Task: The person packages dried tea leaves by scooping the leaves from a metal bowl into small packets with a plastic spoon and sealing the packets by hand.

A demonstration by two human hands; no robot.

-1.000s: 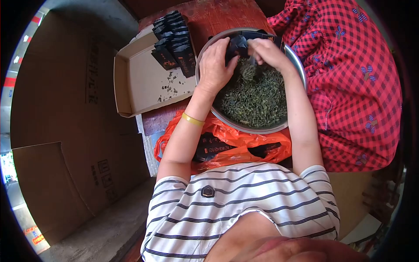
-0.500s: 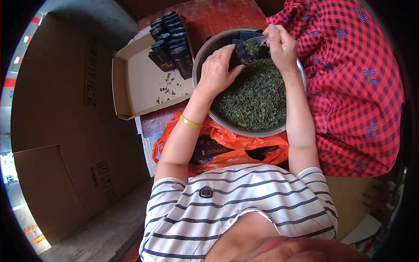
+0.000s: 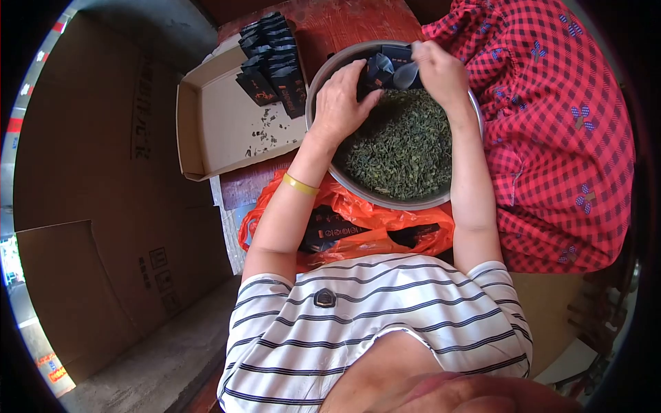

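Dried green leaves (image 3: pixel 403 148) fill much of a round metal bowl (image 3: pixel 335 180). Over its far part, my left hand (image 3: pixel 339 100) grips a small black packet (image 3: pixel 377 71) between thumb and fingers; the packet's silvery mouth stands open. My right hand (image 3: pixel 442 72) is closed around the handle of a clear plastic spoon (image 3: pixel 405 75). The spoon's bowl is just right of the packet's mouth and looks empty. Behind the packet, another dark packet (image 3: pixel 397 52) lies against the bowl's far side.
At left, a shallow cardboard box (image 3: pixel 213 131) holds rows of black packets (image 3: pixel 272 58) and scattered leaf bits. An orange plastic bag (image 3: pixel 375 244) with black packets lies before the bowl. Red checked fabric (image 3: pixel 551 138) bulges at right. A large carton (image 3: pixel 89 186) stands far left.
The spoon carried leaves at the packet's mouth earlier; now it looks empty and turned more upright. My left hand still grips the packet, and the whole view has shifted slightly.
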